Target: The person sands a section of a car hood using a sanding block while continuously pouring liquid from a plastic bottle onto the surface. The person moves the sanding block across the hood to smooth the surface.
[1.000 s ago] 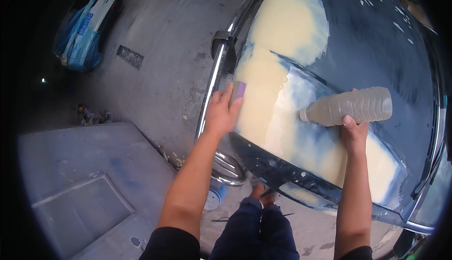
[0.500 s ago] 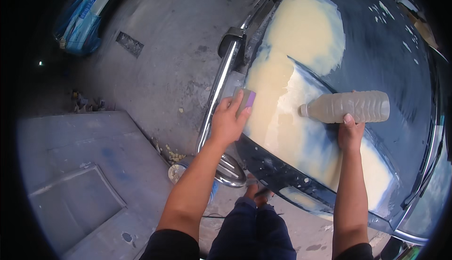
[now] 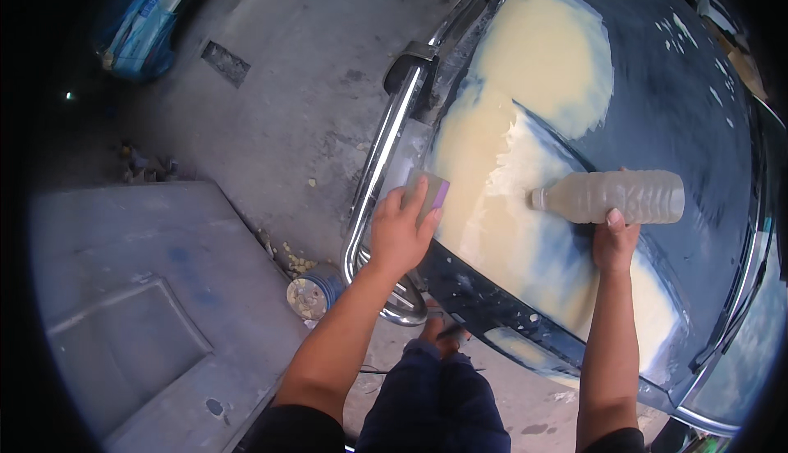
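Note:
My left hand (image 3: 400,238) is closed on a grey sanding block (image 3: 427,193) with a purple edge. It is at the front edge of the dark car hood (image 3: 665,116), beside the cream body filler (image 3: 468,153); whether the block touches the surface, I cannot tell. In my right hand (image 3: 616,244) lies a ribbed clear plastic bottle (image 3: 616,194) of cloudy look, gripped from below. The bottle is roughly level above the hood, its neck pointing left over the filler. Wet-looking, shiny streaks show on the filler below the neck.
A chrome bumper bar (image 3: 392,129) runs along the hood's front. To the left are a grey metal panel (image 3: 107,248) and a small bucket (image 3: 310,297) with cream scraps beside it. A vehicle partly wrapped in blue plastic (image 3: 144,43) stands at the far left.
The view has shifted slightly. My left hand with the sanding block has come a little nearer along the hood's front edge. The bottle stays nearly in place over the filler.

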A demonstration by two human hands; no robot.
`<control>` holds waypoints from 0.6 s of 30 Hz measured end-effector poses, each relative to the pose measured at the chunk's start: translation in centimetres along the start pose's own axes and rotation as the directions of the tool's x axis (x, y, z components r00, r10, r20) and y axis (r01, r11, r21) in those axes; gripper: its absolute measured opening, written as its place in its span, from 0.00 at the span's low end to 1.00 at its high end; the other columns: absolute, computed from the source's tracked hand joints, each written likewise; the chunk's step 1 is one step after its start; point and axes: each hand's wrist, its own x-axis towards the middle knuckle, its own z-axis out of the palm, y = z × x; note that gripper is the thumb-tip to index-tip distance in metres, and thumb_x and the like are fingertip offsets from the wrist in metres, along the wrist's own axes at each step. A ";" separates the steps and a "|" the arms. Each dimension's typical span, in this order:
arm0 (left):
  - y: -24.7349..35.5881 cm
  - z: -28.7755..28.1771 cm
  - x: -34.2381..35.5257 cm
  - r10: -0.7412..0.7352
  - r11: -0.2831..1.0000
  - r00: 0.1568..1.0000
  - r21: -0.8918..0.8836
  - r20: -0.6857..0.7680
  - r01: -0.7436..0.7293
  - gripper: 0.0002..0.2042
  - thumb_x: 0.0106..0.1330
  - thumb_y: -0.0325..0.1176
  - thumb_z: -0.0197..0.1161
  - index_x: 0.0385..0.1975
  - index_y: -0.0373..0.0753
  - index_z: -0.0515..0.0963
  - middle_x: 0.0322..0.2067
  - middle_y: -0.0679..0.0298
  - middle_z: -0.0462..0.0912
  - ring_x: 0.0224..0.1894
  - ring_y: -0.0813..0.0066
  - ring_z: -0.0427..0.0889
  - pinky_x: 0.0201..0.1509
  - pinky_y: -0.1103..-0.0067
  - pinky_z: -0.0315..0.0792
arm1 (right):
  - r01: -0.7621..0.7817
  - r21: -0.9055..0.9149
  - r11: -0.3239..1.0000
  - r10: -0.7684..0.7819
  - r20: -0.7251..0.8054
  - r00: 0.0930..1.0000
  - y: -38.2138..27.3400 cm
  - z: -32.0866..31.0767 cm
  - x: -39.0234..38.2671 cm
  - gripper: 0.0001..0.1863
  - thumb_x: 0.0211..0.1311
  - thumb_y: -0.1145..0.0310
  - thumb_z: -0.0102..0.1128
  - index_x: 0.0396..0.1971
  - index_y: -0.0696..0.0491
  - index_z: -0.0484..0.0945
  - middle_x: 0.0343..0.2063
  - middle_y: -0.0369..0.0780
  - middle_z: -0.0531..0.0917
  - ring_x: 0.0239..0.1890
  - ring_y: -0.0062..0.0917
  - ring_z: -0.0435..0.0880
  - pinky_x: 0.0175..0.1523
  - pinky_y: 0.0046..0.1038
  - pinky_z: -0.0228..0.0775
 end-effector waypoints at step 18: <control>0.9 -0.6 -5.2 -0.023 0.999 1.000 0.032 0.001 0.023 0.28 0.66 0.44 0.62 0.65 0.42 0.69 0.49 0.40 0.73 0.51 0.41 0.75 0.56 0.60 0.71 | -0.016 0.008 1.000 0.016 0.017 1.000 -0.1 -0.1 0.1 0.51 0.45 0.49 0.76 0.66 0.54 0.59 0.59 0.40 0.69 0.64 0.32 0.69 0.69 0.38 0.60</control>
